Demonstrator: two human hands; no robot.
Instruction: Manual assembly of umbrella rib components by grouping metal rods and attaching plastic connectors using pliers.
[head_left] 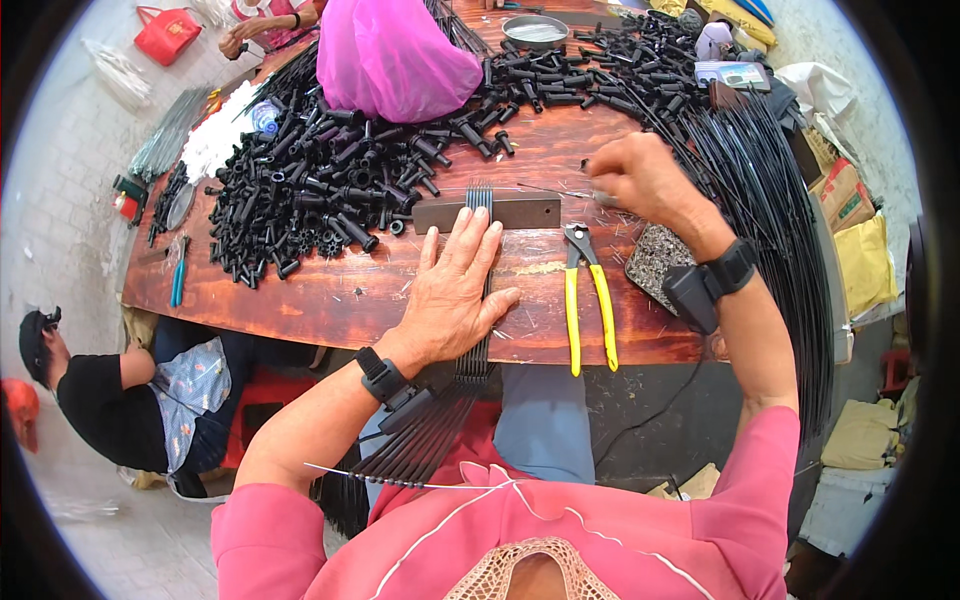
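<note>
My left hand (455, 285) lies flat, fingers stretched, over a row of thin black rods (472, 368). Its fingertips press the rods onto a dark metal bar (525, 213). The rods run down over the table edge toward my lap, where a thin pale rod (440, 485) crosses them. My right hand (640, 180) is raised to the right of the bar, slightly blurred, with its fingers curled together. From its fingertips a thin dark wire (548, 190) reaches left toward the rod ends. Pliers with yellow handles (590, 300) rest on the table between my hands.
Black tubular parts (310, 190) pile up beyond my hands, with a pink plastic bag (395, 60) behind. Long black rods (770, 210) lie at right, near a tray of small bits (658, 262). Blue-handled pliers (179, 272) lie left. Other people sit left and far left.
</note>
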